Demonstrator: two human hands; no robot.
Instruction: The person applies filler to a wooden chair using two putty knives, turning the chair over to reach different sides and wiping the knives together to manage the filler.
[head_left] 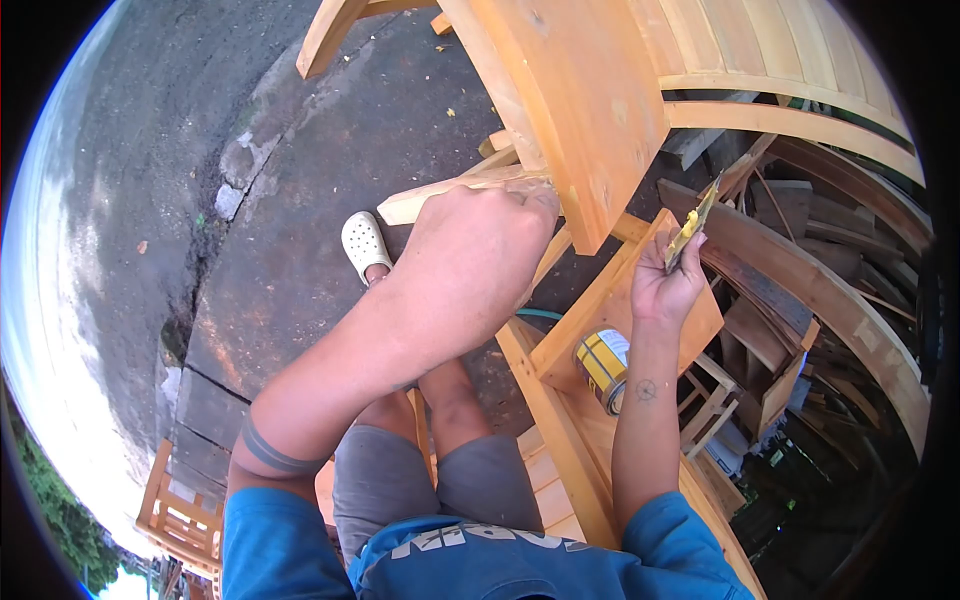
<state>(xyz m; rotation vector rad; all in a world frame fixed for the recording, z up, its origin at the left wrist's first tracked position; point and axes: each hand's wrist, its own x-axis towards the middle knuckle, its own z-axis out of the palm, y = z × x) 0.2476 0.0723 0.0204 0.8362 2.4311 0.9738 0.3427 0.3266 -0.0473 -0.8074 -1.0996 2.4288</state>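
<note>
My left hand (490, 230) is closed in a fist against the lower edge of a broad, smooth wooden panel (580, 110). Its fingertips are turned away, so whatever they hold is hidden. Beside the fist, a pale wooden bar (405, 206) juts out to the left. On the right, my right hand (668, 280) is raised palm up and grips a thin flat piece (705, 210) smeared with yellow paste. Below that hand, a yellow can with a white label (603, 370) rests tilted in view on the wooden frame (565, 440).
Slatted woodwork (760, 45) spans the upper right. Stacked planks and offcuts (800, 240) crowd the right side. A wooden chair (185, 510) stands at lower left on the stained concrete ground (290, 210). My foot wears a cream clog (364, 245).
</note>
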